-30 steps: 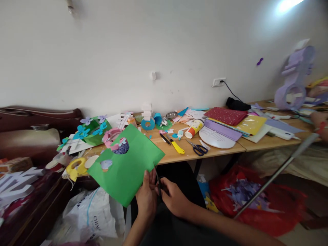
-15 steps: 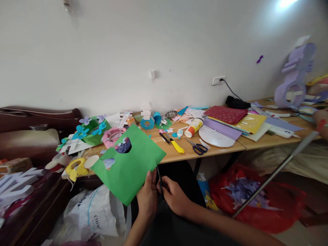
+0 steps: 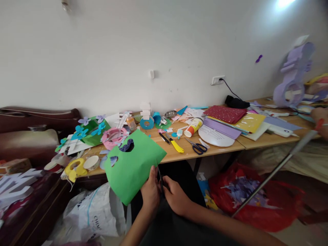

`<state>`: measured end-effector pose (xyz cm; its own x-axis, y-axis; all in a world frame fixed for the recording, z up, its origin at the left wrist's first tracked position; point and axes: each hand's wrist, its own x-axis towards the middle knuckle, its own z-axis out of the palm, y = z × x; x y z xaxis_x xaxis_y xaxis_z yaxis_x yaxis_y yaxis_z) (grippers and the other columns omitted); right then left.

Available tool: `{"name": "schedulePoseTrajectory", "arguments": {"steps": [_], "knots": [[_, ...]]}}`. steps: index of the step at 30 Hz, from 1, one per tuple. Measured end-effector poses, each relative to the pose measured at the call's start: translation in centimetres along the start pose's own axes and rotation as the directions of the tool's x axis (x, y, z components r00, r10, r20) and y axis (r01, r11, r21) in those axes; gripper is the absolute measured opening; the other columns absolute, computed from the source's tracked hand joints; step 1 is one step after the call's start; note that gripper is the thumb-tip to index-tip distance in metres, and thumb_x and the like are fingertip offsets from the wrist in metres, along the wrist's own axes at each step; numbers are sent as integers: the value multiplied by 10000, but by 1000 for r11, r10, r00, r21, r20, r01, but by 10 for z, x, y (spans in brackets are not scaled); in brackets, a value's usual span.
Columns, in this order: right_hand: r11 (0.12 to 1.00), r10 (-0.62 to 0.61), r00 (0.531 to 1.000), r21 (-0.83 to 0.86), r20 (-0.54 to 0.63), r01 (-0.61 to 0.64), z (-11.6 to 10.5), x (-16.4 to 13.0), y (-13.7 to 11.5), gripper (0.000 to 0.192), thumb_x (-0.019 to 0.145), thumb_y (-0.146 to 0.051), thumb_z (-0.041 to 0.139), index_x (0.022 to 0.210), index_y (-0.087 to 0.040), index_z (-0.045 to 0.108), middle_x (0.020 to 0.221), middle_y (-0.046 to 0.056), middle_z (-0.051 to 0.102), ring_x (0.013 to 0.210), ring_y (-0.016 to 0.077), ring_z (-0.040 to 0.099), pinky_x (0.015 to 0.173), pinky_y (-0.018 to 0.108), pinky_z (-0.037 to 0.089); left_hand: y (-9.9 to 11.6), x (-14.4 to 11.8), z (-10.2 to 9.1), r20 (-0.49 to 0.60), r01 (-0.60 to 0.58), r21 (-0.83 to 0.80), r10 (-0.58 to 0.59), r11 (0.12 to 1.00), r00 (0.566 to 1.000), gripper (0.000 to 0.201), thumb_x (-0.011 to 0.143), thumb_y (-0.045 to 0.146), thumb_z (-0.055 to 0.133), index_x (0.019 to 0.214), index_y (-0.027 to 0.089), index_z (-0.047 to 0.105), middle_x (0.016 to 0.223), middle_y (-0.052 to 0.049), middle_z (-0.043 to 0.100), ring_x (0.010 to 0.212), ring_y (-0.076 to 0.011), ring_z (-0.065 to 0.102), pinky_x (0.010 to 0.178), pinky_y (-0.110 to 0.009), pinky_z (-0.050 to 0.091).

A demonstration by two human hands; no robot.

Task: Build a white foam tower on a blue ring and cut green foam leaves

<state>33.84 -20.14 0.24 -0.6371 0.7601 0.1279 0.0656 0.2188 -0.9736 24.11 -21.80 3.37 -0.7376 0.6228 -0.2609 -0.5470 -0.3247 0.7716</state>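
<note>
Gripping the lower right edge of a green sheet of paper (image 3: 133, 167) with my left hand (image 3: 150, 193), I am keeping my fingers and thumb clamped together on it, so the sheet is tilting up and away to the left of that hand, in front of the table edge. My right hand (image 3: 176, 198) is sitting just beside my left, almost touching it, its fingers closed around a pair of dark scissors (image 3: 160, 177) whose thin blades are pointing up between my two hands and meeting the paper's edge right above my left thumb; I cannot tell how far apart the blades are standing. The sheet is showing two cut-out holes near its far upper left side. Beyond my hands a wooden table (image 3: 225, 148) is carrying craft scraps: a yellow knife (image 3: 177, 146) and blue-handled scissors (image 3: 197, 147) are lying up and to the right of my right hand, with a paper cup (image 3: 193, 127) tipped on its side behind them. Down to the left of my left hand a white plastic bag (image 3: 94, 215) is slumping on the floor, and well to the right of my right hand a red bag (image 3: 258, 198) is holding purple paper scraps.
</note>
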Motion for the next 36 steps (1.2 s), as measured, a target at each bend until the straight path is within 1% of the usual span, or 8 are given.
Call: {"name": "schedulePoseTrajectory", "arguments": {"steps": [4, 9, 14, 18, 23, 27, 32, 36], "knots": [[1000, 13, 1000, 13, -14, -12, -1, -1, 1, 102, 889, -149, 426, 891, -197, 517, 903, 48, 602, 876, 204, 583, 788, 325, 443, 0, -3, 6, -11, 78, -47, -79, 996, 997, 160, 913, 55, 638, 1009, 152, 719, 956, -71, 769, 843, -134, 748, 794, -202, 598], [1000, -10, 1000, 20, -30, 10, 1, -1, 2, 88, 883, -148, 424, 898, -197, 495, 922, 63, 591, 909, 225, 580, 822, 356, 443, 2, -5, 6, 0, 105, -49, -105, 993, 994, 156, 936, 63, 614, 997, 146, 730, 925, -63, 774, 810, -116, 746, 786, -188, 597], [1000, 10, 999, -11, -38, -10, 0, 0, 2, 121, 865, -117, 416, 891, -191, 509, 924, 72, 599, 897, 224, 582, 818, 358, 446, 4, -8, 8, 10, 152, -51, -151, 987, 988, 169, 957, 77, 589, 978, 146, 741, 998, -59, 776, 858, -109, 745, 812, -176, 591], [1000, -2, 998, -18, -62, 1, -1, 1, 3, 112, 867, -118, 426, 885, -197, 503, 914, 62, 596, 906, 220, 585, 826, 347, 449, 6, -12, 12, 13, 168, -43, -168, 985, 986, 202, 967, 73, 566, 1010, 165, 740, 1050, -54, 774, 913, -121, 745, 840, -188, 589], [1000, 5, 997, -15, -73, -6, -3, 1, 3, 119, 872, -123, 424, 890, -194, 517, 919, 66, 604, 890, 215, 584, 824, 348, 447, 7, -12, 11, 58, 227, 26, -228, 974, 972, 190, 988, 130, 550, 1022, 132, 738, 1055, -105, 771, 956, -159, 744, 849, -208, 591], [1000, 1, 997, 20, -83, 1, -3, 1, 4, 98, 886, -143, 428, 881, -198, 508, 905, 54, 597, 878, 208, 578, 808, 334, 444, 8, -11, 9, 87, 217, 58, -221, 974, 971, 178, 972, 117, 573, 1060, 127, 727, 1095, -110, 762, 981, -177, 739, 905, -247, 582], [999, 16, 995, 44, -95, -12, -5, 3, 5, 123, 888, -136, 410, 855, -201, 508, 856, 30, 579, 820, 183, 553, 768, 306, 429, 9, -11, 9, 100, 208, 73, -214, 975, 972, 184, 952, 69, 576, 1055, 125, 717, 1072, -108, 765, 961, -192, 743, 971, -318, 563], [998, 19, 995, 53, -99, -13, -6, 3, 4, 100, 899, -157, 418, 857, -201, 497, 863, 29, 570, 832, 180, 542, 776, 305, 425, 7, -10, 5, 140, 147, 90, -159, 985, 977, 172, 925, 63, 613, 1054, 123, 709, 1080, -105, 758, 954, -180, 739, 960, -295, 561]]}}
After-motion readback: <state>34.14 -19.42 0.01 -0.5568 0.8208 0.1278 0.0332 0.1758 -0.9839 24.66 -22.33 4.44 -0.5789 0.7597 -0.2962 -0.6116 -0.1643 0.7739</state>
